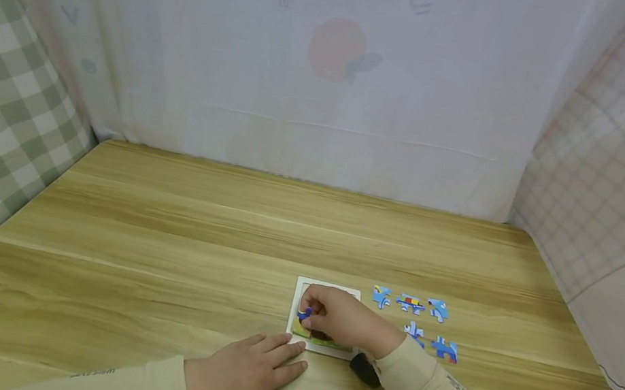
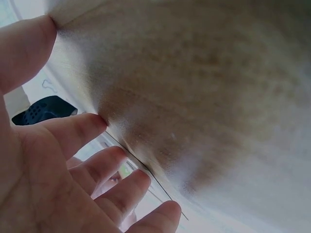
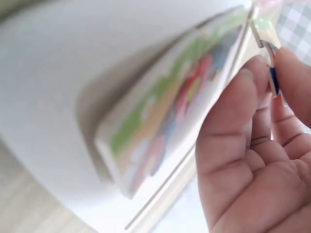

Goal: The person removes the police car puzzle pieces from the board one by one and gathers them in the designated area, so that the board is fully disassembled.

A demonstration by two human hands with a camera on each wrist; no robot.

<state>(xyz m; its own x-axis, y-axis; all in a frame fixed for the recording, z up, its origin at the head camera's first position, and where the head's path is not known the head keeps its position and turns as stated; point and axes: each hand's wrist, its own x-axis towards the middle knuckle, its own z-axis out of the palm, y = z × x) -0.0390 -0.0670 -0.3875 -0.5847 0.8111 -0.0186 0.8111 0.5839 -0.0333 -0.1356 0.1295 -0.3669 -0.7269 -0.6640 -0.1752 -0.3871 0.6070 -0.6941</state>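
My right hand (image 1: 338,315) is over a white puzzle frame (image 1: 329,283) and pinches a small jigsaw piece (image 3: 273,80) between thumb and fingertips. That piece shows blue and pale green in the right wrist view. Joined picture pieces (image 3: 180,107), with a green strip and red and blue shapes, lie inside the frame. My left hand (image 1: 247,377) lies flat on the table, fingers spread, its fingertips at the frame's lower left corner. In the left wrist view, the left fingers (image 2: 121,194) are extended against the tabletop. The right hand hides much of the frame's inside in the head view.
Several loose blue jigsaw pieces (image 1: 411,304) lie on the wooden table (image 1: 190,223) to the right of the frame. A black wrist device (image 1: 365,369) sits under the right wrist. Fabric curtains (image 1: 325,121) hang behind and at both sides of the table.
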